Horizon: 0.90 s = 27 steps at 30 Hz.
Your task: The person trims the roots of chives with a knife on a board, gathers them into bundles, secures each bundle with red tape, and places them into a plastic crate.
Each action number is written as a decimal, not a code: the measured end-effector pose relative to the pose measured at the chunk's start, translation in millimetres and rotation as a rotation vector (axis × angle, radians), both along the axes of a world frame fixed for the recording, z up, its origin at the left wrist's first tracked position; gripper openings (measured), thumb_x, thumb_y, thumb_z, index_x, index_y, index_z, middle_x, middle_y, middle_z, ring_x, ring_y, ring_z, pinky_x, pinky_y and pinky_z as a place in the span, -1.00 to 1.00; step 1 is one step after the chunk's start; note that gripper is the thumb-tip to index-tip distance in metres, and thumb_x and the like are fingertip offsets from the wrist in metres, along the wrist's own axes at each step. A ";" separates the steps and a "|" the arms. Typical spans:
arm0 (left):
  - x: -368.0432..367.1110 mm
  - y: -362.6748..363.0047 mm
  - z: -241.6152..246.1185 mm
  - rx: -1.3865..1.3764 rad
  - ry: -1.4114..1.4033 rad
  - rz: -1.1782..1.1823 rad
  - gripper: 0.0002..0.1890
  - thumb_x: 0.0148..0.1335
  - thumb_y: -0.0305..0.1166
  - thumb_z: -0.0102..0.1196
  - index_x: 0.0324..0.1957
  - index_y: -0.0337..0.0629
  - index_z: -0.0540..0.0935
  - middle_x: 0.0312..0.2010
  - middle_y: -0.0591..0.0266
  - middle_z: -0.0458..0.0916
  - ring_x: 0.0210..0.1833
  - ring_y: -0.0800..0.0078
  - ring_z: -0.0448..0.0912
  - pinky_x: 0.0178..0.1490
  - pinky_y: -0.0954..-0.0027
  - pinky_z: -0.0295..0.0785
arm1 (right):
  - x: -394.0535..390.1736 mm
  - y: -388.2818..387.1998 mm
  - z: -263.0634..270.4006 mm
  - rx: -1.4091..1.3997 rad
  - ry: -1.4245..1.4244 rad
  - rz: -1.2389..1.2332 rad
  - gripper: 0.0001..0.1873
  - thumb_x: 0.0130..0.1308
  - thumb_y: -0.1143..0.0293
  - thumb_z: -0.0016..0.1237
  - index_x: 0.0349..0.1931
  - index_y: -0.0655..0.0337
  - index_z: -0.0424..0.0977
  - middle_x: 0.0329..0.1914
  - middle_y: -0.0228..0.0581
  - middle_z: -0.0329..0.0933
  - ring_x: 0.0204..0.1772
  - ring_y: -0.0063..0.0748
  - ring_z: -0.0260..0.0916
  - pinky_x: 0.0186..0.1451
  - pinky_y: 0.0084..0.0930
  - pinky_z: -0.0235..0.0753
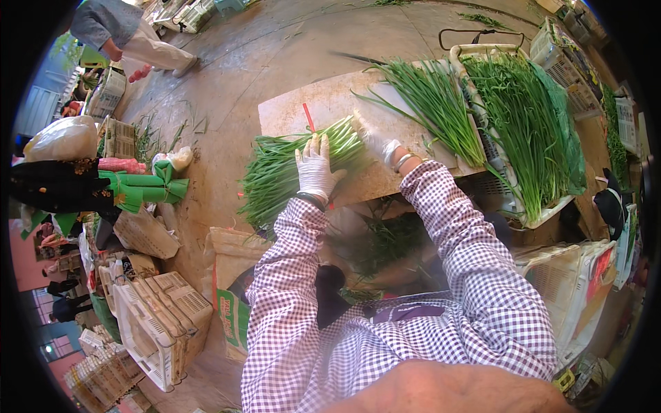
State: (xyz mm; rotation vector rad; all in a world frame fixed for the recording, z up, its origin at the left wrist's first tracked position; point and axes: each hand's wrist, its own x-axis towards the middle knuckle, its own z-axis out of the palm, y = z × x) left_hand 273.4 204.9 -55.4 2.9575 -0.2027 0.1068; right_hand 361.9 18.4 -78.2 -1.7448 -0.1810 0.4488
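A thick bundle of long green leafy stalks (279,173), with pale cut ends towards the right, lies on the left of a worn board (310,100). My left hand (314,168), in a white glove, rests on top of it with fingers spread. A red strip (309,117) sticks out from beneath the bundle. My right hand (373,137), also gloved, is by the pale ends, its fingers extended; whether it touches them is unclear. Looser green stalks (434,111) lie on the board's right part, beside a white plastic crate (551,212) filled with more greens (521,124).
Stacked plastic crates (165,315) stand at lower left, near a woven sack (232,289). More crates (563,279) are at lower right. A person (134,38) is on the floor area at upper left. Leaf scraps (392,237) lie below the board.
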 end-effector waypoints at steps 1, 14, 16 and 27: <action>1.2 -0.1 -3.3 -0.003 -0.006 -0.016 0.09 -0.18 0.00 0.42 0.39 -0.19 0.17 0.35 -0.02 0.20 0.40 0.05 0.17 0.46 -0.07 -0.05 | -2.9 -3.5 14.1 0.077 0.066 -0.056 -0.22 0.44 -0.22 -0.34 0.41 0.25 0.07 0.20 -0.25 0.38 0.21 -0.39 0.26 0.33 -0.58 0.16; 1.4 15.3 -14.0 -0.102 -0.069 0.007 0.04 -0.26 -0.13 0.47 0.31 -0.31 0.27 0.27 -0.10 0.29 0.31 -0.02 0.24 0.40 0.13 0.12 | 13.9 8.2 -4.8 -0.395 -0.756 0.091 -0.16 0.30 0.02 -0.06 0.42 0.38 -0.02 0.50 0.18 -0.04 0.55 0.07 -0.13 0.56 -0.32 -0.13; 1.0 16.7 -11.9 -0.133 -0.086 0.029 0.07 -0.31 -0.12 0.49 0.30 -0.32 0.28 0.27 -0.15 0.28 0.33 -0.04 0.22 0.42 0.11 0.11 | -5.4 10.8 48.8 -0.713 -0.849 0.398 -0.11 0.23 0.02 0.01 0.42 0.37 -0.02 0.52 0.12 -0.07 0.56 0.02 -0.15 0.57 -0.32 -0.14; 24.6 26.5 -1.2 -0.114 0.271 0.114 0.10 -0.21 0.05 0.42 0.39 -0.13 0.20 0.36 0.00 0.25 0.45 0.17 0.16 0.48 -0.10 -0.10 | -21.3 40.7 10.3 -0.993 -1.143 0.468 -0.34 0.34 0.30 -0.28 0.46 0.04 -0.07 0.49 0.00 0.05 0.50 0.00 0.02 0.51 0.00 -0.03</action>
